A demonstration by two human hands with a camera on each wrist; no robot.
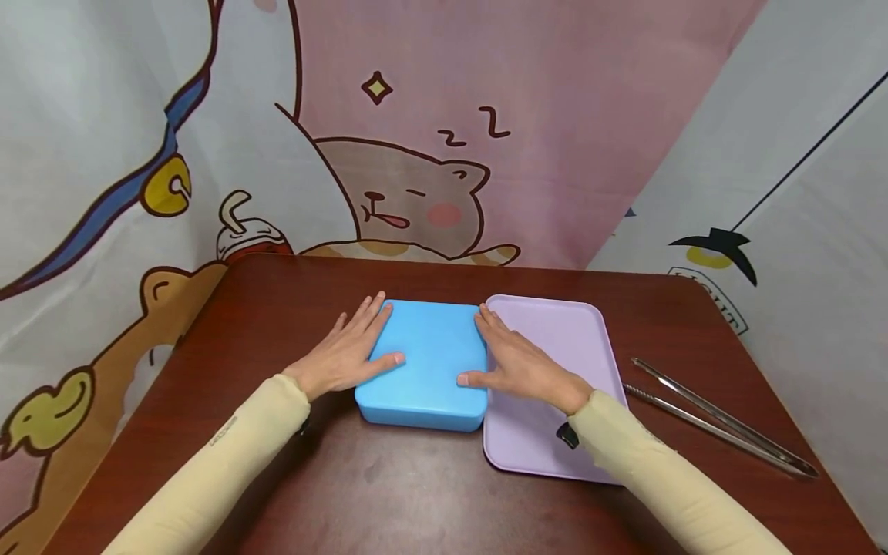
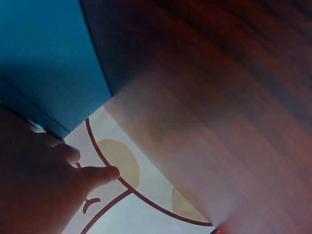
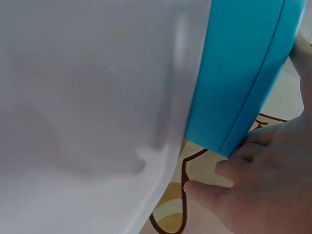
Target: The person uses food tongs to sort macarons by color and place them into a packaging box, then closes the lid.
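A light blue lidded box (image 1: 430, 347) sits on the brown table with its lid on; a seam below the lid shows along its side (image 3: 234, 73) in the right wrist view. My left hand (image 1: 344, 351) lies along the box's left edge, fingers stretched out and thumb flat on the lid. Along the right edge rests my right hand (image 1: 523, 362), its fingers also straight, with the thumb tip on the lid. Both hands touch the box from above and the sides. In the left wrist view, the blue side (image 2: 48, 63) shows beside the left hand (image 2: 44, 180).
Right of the box, against it, lies a shallow lilac tray (image 1: 527, 439), partly under my right forearm. Metal tongs (image 1: 721, 420) lie spread at the table's right. A printed cartoon curtain (image 1: 555, 116) hangs behind the table (image 1: 388, 493).
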